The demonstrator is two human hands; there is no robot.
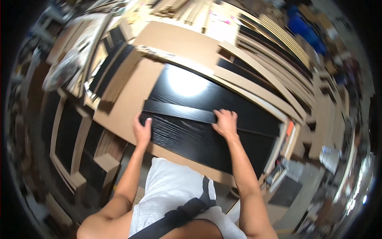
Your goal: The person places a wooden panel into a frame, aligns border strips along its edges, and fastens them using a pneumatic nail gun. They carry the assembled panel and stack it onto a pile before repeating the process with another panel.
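A narrow black board (177,110) with a faint grain lies across larger glossy black panels (183,135). My right hand (226,122) is closed on its right end, fingers over the far edge and thumb at the near side. My left hand (143,130) is beside the left edge of the black panels, just below the narrow board's left end. Its thumb and fingers are apart; whether they touch the panel edge I cannot tell. Brown board (119,115) shows under and around the black panels.
To the left stand stacked dark-faced boards (69,127) and a clear plastic bag (65,69). Long brown strips (262,69) lie at the far right. Near the table's right side are an orange object (290,129) and hand tools (276,169). A blue bundle (304,30) sits farther off.
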